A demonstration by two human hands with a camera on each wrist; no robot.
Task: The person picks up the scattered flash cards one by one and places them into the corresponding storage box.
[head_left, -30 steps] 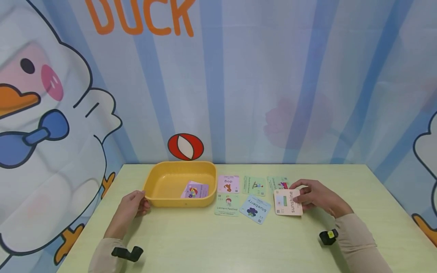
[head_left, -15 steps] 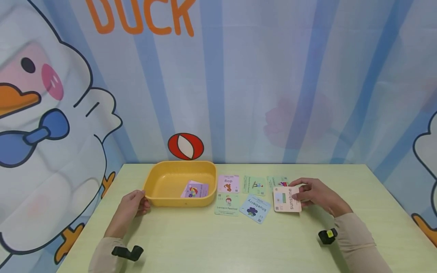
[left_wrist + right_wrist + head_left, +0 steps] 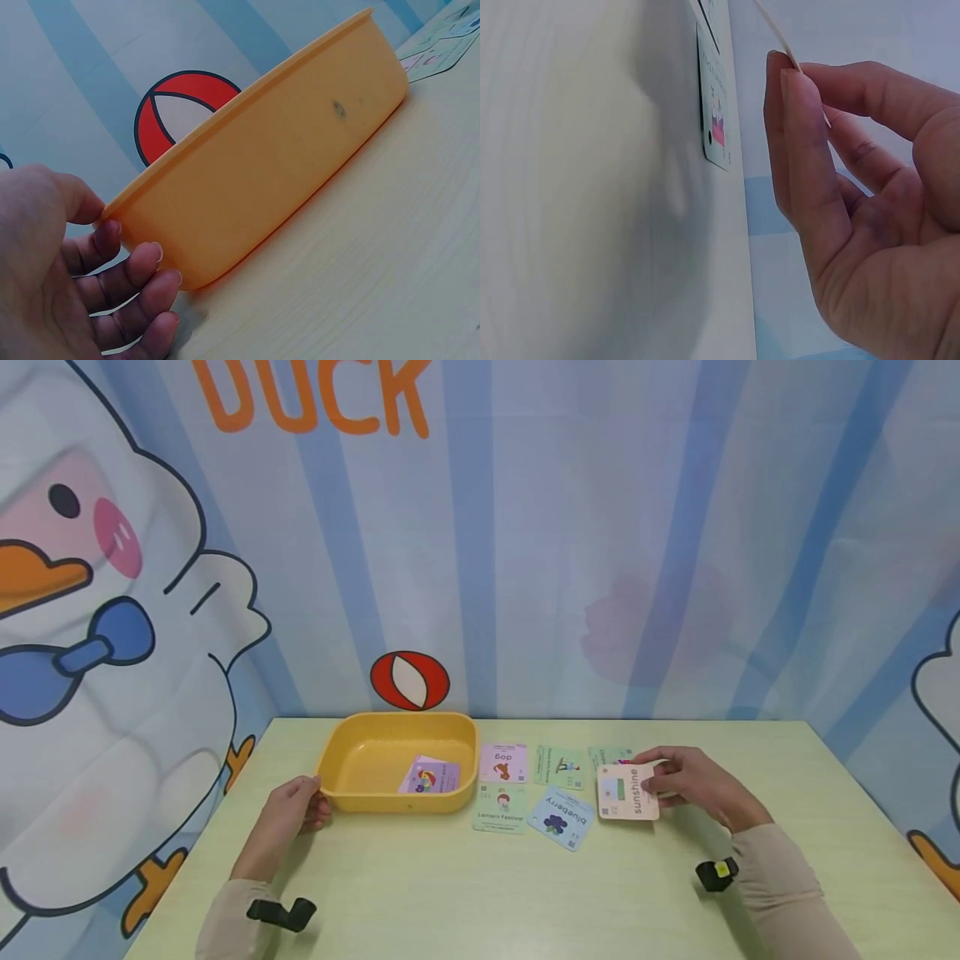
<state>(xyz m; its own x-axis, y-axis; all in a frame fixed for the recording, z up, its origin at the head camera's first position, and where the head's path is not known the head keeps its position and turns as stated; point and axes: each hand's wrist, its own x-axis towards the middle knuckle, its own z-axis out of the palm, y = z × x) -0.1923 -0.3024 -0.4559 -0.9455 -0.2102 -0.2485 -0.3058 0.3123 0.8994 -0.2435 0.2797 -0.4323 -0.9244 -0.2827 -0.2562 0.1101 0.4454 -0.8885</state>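
Note:
My right hand (image 3: 693, 785) pinches a pale pink "sunshine" card (image 3: 621, 795) by its right side. In the right wrist view that card (image 3: 776, 34) is seen edge-on between thumb and fingers, raised off the table. Partly hidden behind it lies a green card (image 3: 609, 755), whose picture also shows in the right wrist view. At the left, my left hand (image 3: 288, 810) pinches the near left corner of the yellow tray (image 3: 405, 804) at its rim. Inside the tray rest purple cards (image 3: 437, 777), overlapping at the right end.
On the table (image 3: 465, 893), right of the tray, lie a purple "dog" card (image 3: 504, 763), a green card with a figure (image 3: 559, 767), a green "Lantern Festival" card (image 3: 500, 810) and a tilted blue "blueberry" card (image 3: 561, 818). A printed curtain (image 3: 525, 543) hangs behind the table's far edge.
My right hand has raised the "sunshine" card slightly and shifted it a little to the left. The left hand and the tray stay in place.

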